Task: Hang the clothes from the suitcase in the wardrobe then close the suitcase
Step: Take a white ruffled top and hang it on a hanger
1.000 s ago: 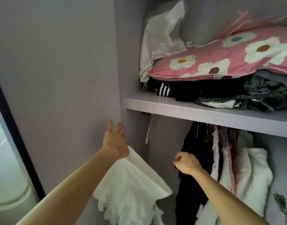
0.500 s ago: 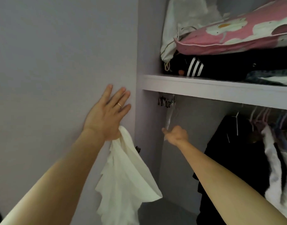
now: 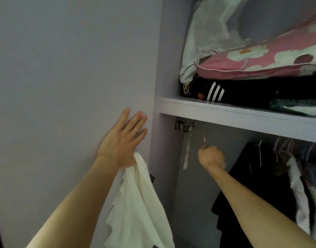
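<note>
One soft white ruffled garment (image 3: 139, 203) unhung, pinched under left hand (image 3: 122, 140), fingers flat on wardrobe side panel (image 3: 64, 68) | right hand (image 3: 211, 156) fisted around clear plastic hanger (image 3: 187, 149) | suitcase unseen, closing pending.

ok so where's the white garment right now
In the head view the white garment hangs lower centre-left from the left hand, which is pressed against the wardrobe panel, just left of the open hanging compartment.
</note>
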Tool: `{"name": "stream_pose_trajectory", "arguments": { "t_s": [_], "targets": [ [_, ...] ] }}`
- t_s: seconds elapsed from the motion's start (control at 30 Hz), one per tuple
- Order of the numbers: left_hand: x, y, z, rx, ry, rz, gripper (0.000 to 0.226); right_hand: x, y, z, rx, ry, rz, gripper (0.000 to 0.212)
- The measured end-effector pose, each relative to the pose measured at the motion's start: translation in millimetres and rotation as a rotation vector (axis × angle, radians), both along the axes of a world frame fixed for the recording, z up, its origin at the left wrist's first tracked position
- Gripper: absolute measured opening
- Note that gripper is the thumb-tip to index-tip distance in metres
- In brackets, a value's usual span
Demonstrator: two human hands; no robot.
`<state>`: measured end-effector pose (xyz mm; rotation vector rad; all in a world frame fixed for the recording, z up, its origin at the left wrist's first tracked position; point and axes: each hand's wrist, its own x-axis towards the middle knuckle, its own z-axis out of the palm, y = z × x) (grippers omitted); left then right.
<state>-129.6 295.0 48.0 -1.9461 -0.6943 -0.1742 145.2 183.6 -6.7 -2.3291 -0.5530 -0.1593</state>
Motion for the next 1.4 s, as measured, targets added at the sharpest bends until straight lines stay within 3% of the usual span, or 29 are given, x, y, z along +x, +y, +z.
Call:
{"name": "stream_pose_trajectory", "arguments": {
  "t_s": [0.1,0.2,0.3,0.37,0.47,0.6,0.73,0.87,0.93,1.0,1.07,1.17,1.3,1.4],
  "targets": [
    [-1,-11,8,-0.099,0.051,0.025,0.078,-10,-40,11,-0.100,-0.009,0.000,0.062],
    [-3,-27,21,-0.250,0.069,0.028,0.059,-31,-95,23,-0.187,0.021,0.042,0.061],
    [-2,-55,36,-0.490,0.057,0.050,0.052,-55,-156,36,-0.247,0.063,0.091,0.056],
    [1,-80,40,-0.758,-0.065,0.113,0.048,-71,-187,44,-0.264,0.122,0.137,0.053],
    [1,-125,43,-1.273,-0.453,0.076,0.041,-99,-234,57,-0.245,0.215,0.222,0.053],
    [0,-172,25,-1.745,-0.626,0.016,0.034,-130,-292,51,-0.109,0.278,0.287,0.054],
    [-2,-207,-4,-2.176,-0.788,0.080,0.032,-167,-330,41,0.182,0.395,0.377,0.053],
    [1,-234,-19,-2.438,-0.905,0.131,0.040,-198,-352,29,0.307,0.571,0.476,0.052],
    [8,-248,-19,-2.496,-1.086,0.048,0.027,-200,-358,19,0.217,0.492,0.506,0.051],
    [17,-260,-16,-2.416,-1.255,0.028,0.023,-196,-366,12,0.114,0.403,0.515,0.038],
    [24,-265,-16,-2.333,-1.276,-0.011,0.023,-190,-373,9,0.086,0.434,0.513,0.019],
    [27,-277,-17,-2.264,-1.200,-0.054,0.025,-179,-380,14,0.173,0.586,0.489,0.023],
    [29,-303,-13,-2.103,-0.895,-0.225,0.024,-168,-373,39,0.297,0.614,0.432,0.028],
    [34,-313,-15,-1.968,-0.750,-0.286,0.023,-156,-368,57,0.606,0.806,0.357,0.033]
  ]
}}
